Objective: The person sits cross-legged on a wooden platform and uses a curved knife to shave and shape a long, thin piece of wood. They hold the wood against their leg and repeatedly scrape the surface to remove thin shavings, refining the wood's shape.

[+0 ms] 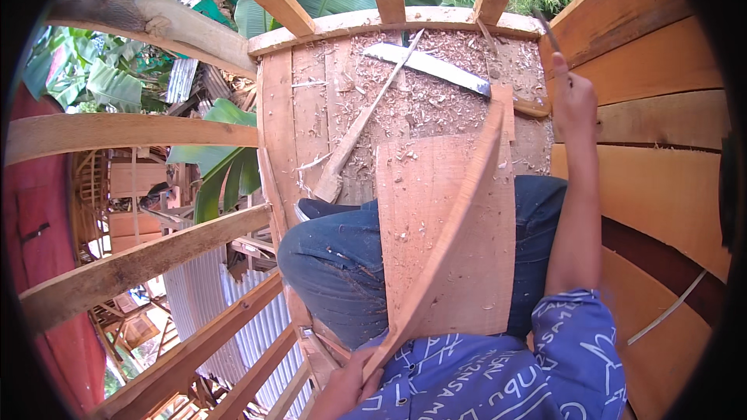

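Left hand: at the near edge of the view, left of the shirt front, the left hand has its fingers closed around the near end of a wooden strip.
Wooden strip: the long, narrow strip runs slantwise from the left hand toward the far right, passing over the board on the lap; how much of it touches that board, I cannot tell.
Right hand: raised on the right, well apart from the strip, the right hand is curled tightly around a dark tool, thumb uppermost.
Dark tool: the slim tool points far and slightly left out of the fist; its exact kind is too blurred to tell.
Board on lap: a wide, flat board lies across the legs in blue jeans, with a few shavings scattered on it.
Saw: beyond the board, a handsaw lies on the floor, its pale blade to the left and its curved wooden handle to the right.
Stick: left of the saw's handle, a tapered wooden stick slants from near left to far right, its thin end across the blade.
Floor: wood shavings cover much of the far planks.
Sides: wooden rails on the left, a plank wall on the right.
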Demonstrator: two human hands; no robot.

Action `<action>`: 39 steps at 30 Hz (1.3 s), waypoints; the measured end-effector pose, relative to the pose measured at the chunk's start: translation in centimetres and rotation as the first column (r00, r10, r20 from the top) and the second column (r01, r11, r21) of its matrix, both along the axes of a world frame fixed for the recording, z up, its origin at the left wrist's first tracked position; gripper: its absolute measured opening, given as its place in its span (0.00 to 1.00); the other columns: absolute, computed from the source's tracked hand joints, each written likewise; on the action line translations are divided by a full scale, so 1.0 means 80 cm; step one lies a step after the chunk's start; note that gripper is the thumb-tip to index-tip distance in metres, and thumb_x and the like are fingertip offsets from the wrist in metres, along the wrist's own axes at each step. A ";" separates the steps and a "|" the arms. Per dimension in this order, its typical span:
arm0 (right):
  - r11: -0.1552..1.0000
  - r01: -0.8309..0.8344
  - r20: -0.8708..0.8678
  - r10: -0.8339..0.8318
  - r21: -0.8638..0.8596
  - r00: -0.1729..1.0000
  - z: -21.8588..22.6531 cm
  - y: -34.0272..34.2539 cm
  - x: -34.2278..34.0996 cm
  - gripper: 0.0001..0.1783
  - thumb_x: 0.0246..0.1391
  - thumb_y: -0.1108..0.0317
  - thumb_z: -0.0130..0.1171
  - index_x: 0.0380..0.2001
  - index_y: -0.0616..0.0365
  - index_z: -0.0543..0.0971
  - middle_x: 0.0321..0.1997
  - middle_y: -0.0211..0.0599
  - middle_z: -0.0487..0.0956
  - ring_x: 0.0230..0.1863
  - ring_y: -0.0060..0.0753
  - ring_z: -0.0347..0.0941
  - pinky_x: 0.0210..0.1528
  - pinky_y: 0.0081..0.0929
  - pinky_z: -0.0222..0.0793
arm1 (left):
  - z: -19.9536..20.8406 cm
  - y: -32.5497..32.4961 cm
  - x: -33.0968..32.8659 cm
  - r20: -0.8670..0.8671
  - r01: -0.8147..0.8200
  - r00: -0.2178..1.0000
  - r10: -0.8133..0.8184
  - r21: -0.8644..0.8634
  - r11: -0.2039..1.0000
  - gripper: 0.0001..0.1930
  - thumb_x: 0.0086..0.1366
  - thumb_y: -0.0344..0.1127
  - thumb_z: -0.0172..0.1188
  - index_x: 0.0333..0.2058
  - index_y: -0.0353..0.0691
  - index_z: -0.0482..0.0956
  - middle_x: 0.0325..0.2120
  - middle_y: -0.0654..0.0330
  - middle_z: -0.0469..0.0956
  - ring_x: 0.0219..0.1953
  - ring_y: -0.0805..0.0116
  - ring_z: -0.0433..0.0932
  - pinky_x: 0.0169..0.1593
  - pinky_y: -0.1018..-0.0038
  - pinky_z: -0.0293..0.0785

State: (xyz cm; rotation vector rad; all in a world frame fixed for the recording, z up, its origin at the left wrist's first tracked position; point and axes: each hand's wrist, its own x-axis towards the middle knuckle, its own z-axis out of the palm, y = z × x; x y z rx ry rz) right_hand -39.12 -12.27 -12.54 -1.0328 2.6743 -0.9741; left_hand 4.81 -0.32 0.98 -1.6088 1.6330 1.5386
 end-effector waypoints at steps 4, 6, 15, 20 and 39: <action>0.990 -0.122 0.085 0.129 -0.075 0.988 0.018 0.019 0.048 0.39 0.58 0.37 0.46 0.18 0.69 0.73 0.12 0.49 0.65 0.17 0.42 0.64 0.24 0.37 0.60 | 0.010 -0.014 -0.010 -0.059 -0.108 0.992 0.111 0.054 0.993 0.17 0.68 0.35 0.51 0.54 0.42 0.65 0.39 0.46 0.75 0.40 0.57 0.76 0.43 0.67 0.71; 0.967 -0.188 0.079 0.204 -0.171 0.976 0.035 0.040 0.073 0.36 0.58 0.39 0.48 0.20 0.68 0.76 0.12 0.49 0.66 0.16 0.44 0.65 0.23 0.37 0.60 | 0.020 -0.017 -0.019 0.009 -0.109 0.994 0.108 0.025 0.994 0.17 0.68 0.34 0.51 0.54 0.41 0.65 0.39 0.45 0.75 0.39 0.58 0.76 0.42 0.68 0.71; 0.907 -0.417 0.014 0.417 0.062 0.909 0.040 0.056 0.125 0.35 0.52 0.36 0.52 0.16 0.62 0.76 0.14 0.48 0.73 0.20 0.50 0.73 0.24 0.41 0.66 | -0.002 0.004 -0.001 -0.123 -0.139 0.983 0.139 0.012 0.990 0.20 0.67 0.34 0.51 0.56 0.38 0.64 0.40 0.43 0.76 0.43 0.55 0.78 0.46 0.67 0.72; 0.897 -0.433 -0.150 0.442 0.089 0.885 0.018 0.045 0.109 0.36 0.49 0.33 0.53 0.13 0.60 0.74 0.13 0.47 0.72 0.19 0.49 0.73 0.22 0.41 0.66 | 0.017 -0.009 -0.016 -0.066 -0.111 0.991 0.112 0.019 0.994 0.20 0.66 0.35 0.52 0.56 0.41 0.65 0.40 0.41 0.76 0.44 0.48 0.77 0.47 0.63 0.71; 0.935 -0.124 0.761 0.344 -0.332 0.550 -0.004 0.108 0.140 0.26 0.62 0.44 0.46 0.25 0.57 0.71 0.12 0.18 0.59 0.13 0.10 0.52 0.15 0.14 0.46 | -0.025 0.004 0.025 -0.403 -0.154 0.863 0.304 0.363 0.919 0.30 0.64 0.31 0.54 0.63 0.36 0.53 0.59 0.48 0.58 0.62 0.61 0.59 0.57 0.71 0.64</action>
